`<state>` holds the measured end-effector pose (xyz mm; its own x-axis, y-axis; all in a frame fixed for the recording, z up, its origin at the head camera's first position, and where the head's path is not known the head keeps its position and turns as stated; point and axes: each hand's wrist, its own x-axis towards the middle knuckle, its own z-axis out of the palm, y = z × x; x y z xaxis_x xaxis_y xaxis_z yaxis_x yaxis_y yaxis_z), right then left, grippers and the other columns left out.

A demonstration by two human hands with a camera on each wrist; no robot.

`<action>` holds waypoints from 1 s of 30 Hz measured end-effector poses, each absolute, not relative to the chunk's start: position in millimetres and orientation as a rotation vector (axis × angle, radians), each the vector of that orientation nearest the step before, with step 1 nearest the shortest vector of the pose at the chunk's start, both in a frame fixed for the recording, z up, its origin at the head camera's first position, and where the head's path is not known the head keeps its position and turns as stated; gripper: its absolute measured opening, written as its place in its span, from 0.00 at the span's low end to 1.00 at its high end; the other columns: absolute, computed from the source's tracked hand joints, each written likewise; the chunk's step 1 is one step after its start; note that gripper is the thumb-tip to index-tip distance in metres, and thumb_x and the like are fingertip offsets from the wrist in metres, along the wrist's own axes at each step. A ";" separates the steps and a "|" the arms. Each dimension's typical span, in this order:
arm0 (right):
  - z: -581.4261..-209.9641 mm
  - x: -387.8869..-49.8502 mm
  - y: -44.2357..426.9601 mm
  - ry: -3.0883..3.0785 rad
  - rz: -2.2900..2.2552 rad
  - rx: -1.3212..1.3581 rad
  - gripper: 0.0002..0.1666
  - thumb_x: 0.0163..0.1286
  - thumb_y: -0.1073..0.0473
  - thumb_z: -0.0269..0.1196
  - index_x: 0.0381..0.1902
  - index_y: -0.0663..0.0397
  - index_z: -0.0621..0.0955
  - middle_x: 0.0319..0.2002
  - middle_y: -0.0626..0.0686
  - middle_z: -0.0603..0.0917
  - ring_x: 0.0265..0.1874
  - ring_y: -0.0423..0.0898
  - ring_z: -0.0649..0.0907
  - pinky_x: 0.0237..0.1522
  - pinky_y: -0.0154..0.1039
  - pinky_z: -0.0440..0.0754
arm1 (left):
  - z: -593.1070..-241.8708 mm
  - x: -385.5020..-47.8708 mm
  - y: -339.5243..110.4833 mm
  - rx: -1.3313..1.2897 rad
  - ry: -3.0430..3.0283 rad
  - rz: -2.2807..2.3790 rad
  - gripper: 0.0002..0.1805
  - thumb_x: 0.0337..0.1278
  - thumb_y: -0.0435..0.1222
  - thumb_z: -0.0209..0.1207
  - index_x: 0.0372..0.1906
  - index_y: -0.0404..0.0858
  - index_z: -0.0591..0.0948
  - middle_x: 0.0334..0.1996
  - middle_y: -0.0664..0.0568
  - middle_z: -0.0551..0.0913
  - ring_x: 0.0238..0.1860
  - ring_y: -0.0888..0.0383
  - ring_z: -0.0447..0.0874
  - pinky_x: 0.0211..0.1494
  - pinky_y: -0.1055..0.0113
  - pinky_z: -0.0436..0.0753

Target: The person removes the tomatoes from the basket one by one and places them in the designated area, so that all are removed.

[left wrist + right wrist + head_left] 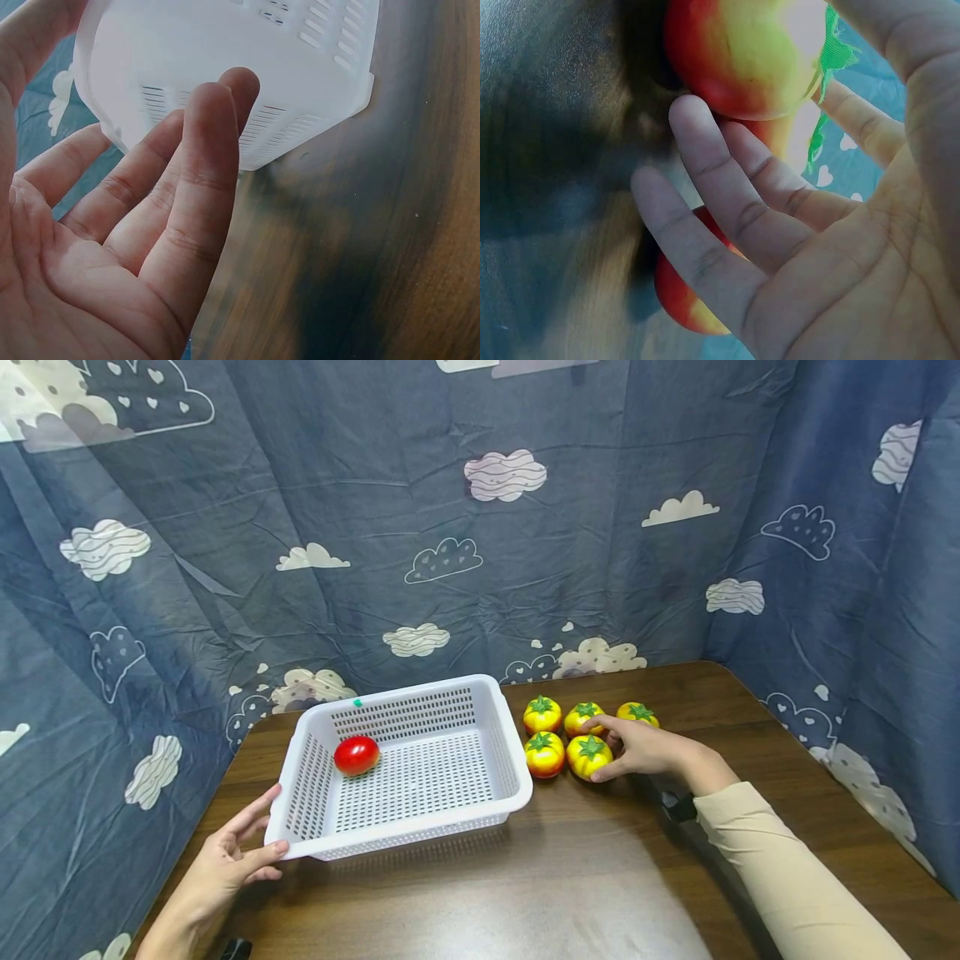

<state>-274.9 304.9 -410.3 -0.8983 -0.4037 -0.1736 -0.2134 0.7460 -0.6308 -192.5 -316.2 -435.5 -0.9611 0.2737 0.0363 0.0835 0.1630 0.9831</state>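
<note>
A white perforated plastic basket (412,839) stands on the table, and my left hand (228,856) grips its near left corner between thumb and index finger. The other left fingers hang loosely below the rim in the left wrist view. Inside the basket, toward the left, lies a smooth red tomato (356,755). My right hand (648,747) reaches round a yellow tomato (587,757) with a green leafy top, thumb at its front and index finger behind. In the right wrist view that tomato (742,56) sits between spread, fairly straight fingers.
Beside the basket's right wall are more yellow-red tomatoes: a front-left one (544,755), a back-left one (542,715), a back-middle one (581,720) and a back-right one (637,713). A cloud-print curtain (450,602) hangs behind the brown wooden table (525,885).
</note>
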 end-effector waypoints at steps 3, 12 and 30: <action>-408.4 -275.5 306.3 2.626 -0.934 -0.477 0.51 0.63 0.47 0.81 0.75 0.59 0.70 0.49 0.60 0.81 0.47 0.52 0.80 0.48 0.43 0.79 | -435.8 -191.8 -316.0 0.349 2.279 1.906 0.43 0.73 0.24 0.60 0.87 0.45 0.59 0.55 0.65 0.86 0.45 0.62 0.91 0.39 0.62 0.92; -388.8 -281.6 315.6 2.745 -0.871 -0.508 0.46 0.65 0.43 0.78 0.72 0.57 0.72 0.49 0.63 0.85 0.41 0.50 0.85 0.46 0.41 0.82 | -435.8 -191.9 -315.9 0.328 2.285 1.903 0.43 0.73 0.25 0.61 0.87 0.45 0.59 0.55 0.65 0.86 0.45 0.62 0.91 0.39 0.62 0.92; -342.0 -306.0 244.2 2.841 -0.874 -0.710 0.38 0.68 0.46 0.77 0.71 0.50 0.76 0.53 0.59 0.84 0.50 0.55 0.86 0.55 0.53 0.85 | -433.5 -191.6 -315.8 0.311 2.313 1.875 0.44 0.72 0.25 0.62 0.87 0.45 0.59 0.55 0.65 0.86 0.43 0.60 0.92 0.40 0.61 0.92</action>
<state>-306.0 244.2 -342.0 -0.8886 -0.4555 0.0531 -0.4065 0.7289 -0.5509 -191.6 -315.8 -433.5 -0.9675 0.2524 0.0152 0.0671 0.1983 0.9778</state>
